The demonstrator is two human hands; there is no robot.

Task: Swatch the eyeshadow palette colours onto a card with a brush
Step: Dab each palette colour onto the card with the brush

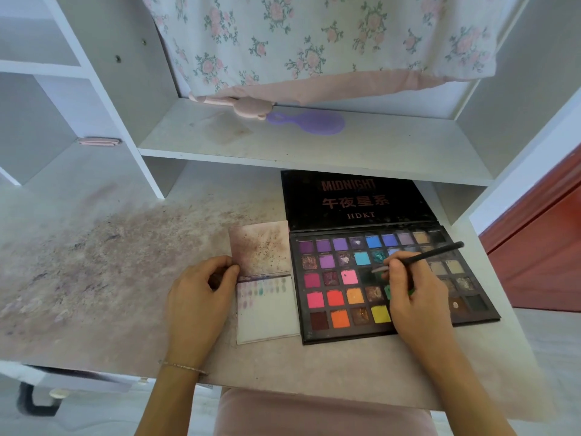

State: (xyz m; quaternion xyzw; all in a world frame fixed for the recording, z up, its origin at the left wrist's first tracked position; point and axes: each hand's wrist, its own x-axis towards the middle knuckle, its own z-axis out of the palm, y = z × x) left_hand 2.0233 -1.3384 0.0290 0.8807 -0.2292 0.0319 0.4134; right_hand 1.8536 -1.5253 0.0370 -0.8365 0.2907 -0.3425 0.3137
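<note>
An open black eyeshadow palette [345, 297] with several coloured pans lies on the desk, its lid [355, 199] propped up behind. My right hand [415, 294] pinches a thin black brush [437, 251]; the bristle tip rests over a dark pan in the palette's middle rows. Left of the palette lies a white card [267, 316] with a row of faint purple and green swatches near its top. A stained upper flap [259, 247] sits above it. My left hand [201, 297] holds the card's left edge, thumb on the flap.
The desk top [94, 262] is smeared with powder stains at the left. A white shelf [283, 143] overhangs the palette's lid and carries a purple hand mirror [311, 122] and a pink item [248, 107]. A floral cloth [314, 42] hangs behind. The desk's front edge is close to my wrists.
</note>
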